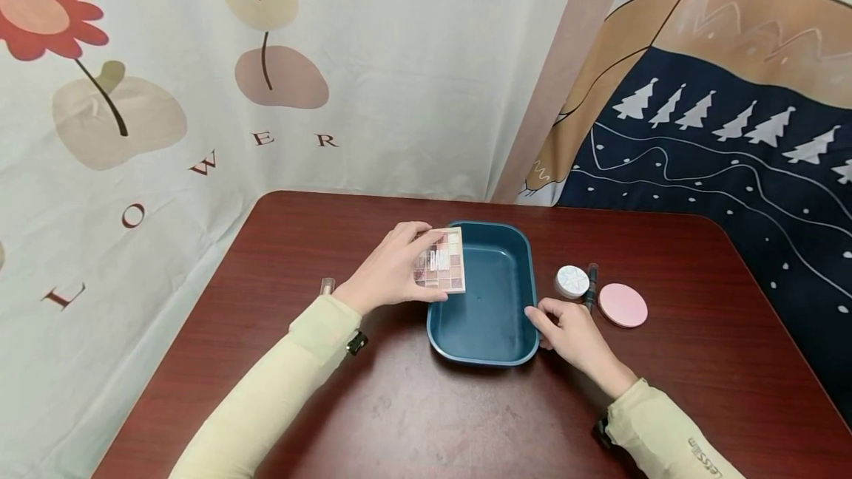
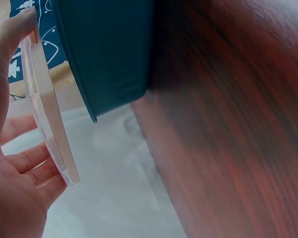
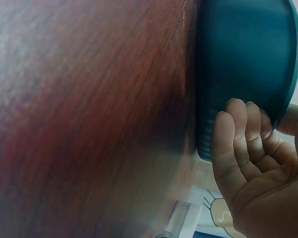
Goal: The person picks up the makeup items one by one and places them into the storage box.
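Observation:
My left hand [image 1: 393,268] grips a square eyeshadow palette [image 1: 452,266] with a clear lid, thumb on one edge and fingers on the opposite one. It holds the palette above the left rim of a dark teal plastic basin [image 1: 492,327]. From the left wrist view, the palette [image 2: 54,109] is tilted and seen edge-on, beside the basin's outer wall [image 2: 107,54]. My right hand [image 1: 572,335] pinches the basin's right rim near the front corner. In the right wrist view its thumb lies over the rim, with curled fingers [image 3: 241,124] against the outer wall.
Right of the basin lie a round white compact [image 1: 572,282], a dark slim tube [image 1: 591,287] and a pink round compact [image 1: 623,305]. A small tube with a pale cap [image 1: 327,285] is partly hidden behind my left wrist. Curtains hang behind the brown table [image 1: 399,420].

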`<state>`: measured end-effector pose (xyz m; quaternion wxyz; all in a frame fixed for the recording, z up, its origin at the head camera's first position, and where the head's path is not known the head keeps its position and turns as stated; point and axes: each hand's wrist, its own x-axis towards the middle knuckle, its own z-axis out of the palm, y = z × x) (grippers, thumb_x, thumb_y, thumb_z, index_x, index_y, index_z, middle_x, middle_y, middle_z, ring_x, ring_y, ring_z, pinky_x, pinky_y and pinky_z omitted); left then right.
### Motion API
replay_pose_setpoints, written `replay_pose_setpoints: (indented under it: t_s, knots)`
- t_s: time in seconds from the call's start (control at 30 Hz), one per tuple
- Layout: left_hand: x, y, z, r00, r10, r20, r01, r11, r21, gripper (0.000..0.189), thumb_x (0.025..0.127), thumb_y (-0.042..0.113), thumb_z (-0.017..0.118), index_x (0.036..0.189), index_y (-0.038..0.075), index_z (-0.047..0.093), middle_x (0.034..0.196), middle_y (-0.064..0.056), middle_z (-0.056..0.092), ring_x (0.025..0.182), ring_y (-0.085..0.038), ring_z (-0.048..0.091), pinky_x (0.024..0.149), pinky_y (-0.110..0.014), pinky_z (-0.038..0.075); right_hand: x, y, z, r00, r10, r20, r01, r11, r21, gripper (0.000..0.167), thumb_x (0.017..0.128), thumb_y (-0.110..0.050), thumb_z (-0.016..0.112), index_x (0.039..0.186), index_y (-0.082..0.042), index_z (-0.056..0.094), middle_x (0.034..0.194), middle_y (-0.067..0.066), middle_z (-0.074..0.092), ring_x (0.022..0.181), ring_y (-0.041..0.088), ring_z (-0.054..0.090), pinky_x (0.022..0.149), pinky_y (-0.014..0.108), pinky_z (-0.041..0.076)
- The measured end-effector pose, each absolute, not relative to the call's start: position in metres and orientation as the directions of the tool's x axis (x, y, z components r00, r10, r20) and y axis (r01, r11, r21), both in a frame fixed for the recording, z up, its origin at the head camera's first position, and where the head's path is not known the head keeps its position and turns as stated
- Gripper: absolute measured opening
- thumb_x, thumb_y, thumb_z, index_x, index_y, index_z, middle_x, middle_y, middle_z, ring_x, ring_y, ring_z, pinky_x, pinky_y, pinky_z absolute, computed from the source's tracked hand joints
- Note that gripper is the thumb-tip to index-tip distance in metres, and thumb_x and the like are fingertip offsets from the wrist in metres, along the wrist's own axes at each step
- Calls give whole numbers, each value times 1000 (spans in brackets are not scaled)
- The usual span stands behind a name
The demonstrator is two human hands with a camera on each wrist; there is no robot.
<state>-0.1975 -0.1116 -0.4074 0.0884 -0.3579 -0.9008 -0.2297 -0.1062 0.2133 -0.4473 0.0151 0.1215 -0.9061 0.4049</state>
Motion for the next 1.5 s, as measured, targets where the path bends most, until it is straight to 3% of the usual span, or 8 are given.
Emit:
replay_pose_setpoints:
  t_s: [0.67, 0.97, 1.5]
  knots:
    - [-193, -72, -409, -714, 656, 242, 690, 603, 401, 98, 71, 57, 90, 150, 13, 53, 141, -9, 50, 131, -24, 43, 111, -42, 42, -106, 213, -447, -972, -204, 116, -222, 642, -734, 35, 102, -18, 65, 68, -16, 55, 54, -1, 56, 52, 5, 55, 53, 24, 45]
    - [-192, -61, -411, -696, 681, 227, 708, 600, 373, 97, 73, 61, 87, 151, 15, 53, 141, -8, 51, 128, -22, 45, 109, -40, 45, -106, 213, -447, -974, -201, 101, -210, 653, -727, 35, 102, -19, 65, 69, -16, 55, 54, -5, 53, 52, 4, 53, 53, 24, 45]
    - [-194, -47, -424, -699, 703, 130, 695, 624, 357, 95, 73, 61, 87, 147, 11, 56, 136, -7, 54, 122, -20, 48, 103, -35, 50, -106, 213, -448, -974, -200, 103, -211, 655, -725, 34, 102, -19, 65, 69, -16, 56, 54, -3, 55, 51, 4, 54, 53, 24, 45]
